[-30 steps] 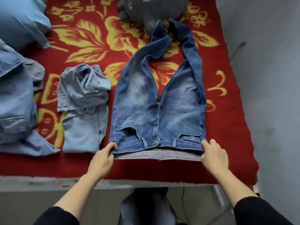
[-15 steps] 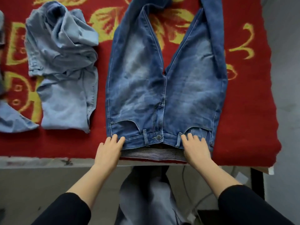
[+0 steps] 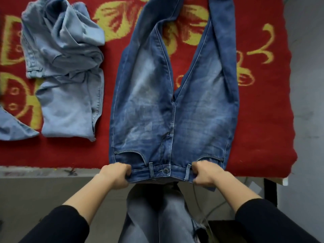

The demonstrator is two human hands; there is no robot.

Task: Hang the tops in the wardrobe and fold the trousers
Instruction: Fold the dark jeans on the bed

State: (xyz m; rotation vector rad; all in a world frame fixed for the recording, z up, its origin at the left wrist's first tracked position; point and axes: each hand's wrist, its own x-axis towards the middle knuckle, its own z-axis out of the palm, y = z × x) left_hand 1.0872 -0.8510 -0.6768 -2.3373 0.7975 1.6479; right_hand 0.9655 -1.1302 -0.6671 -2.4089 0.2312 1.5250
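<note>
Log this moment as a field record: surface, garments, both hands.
surface: red blanket with a yellow pattern
trousers: dark blue jeans, front up, legs spread apart, waistband at the near edge
left hand: fingers curled, grips the waistband near its left end
right hand: fingers curled, grips the waistband near its right end
other garment: crumpled light denim piece, left of the jeans, not touching them
</note>
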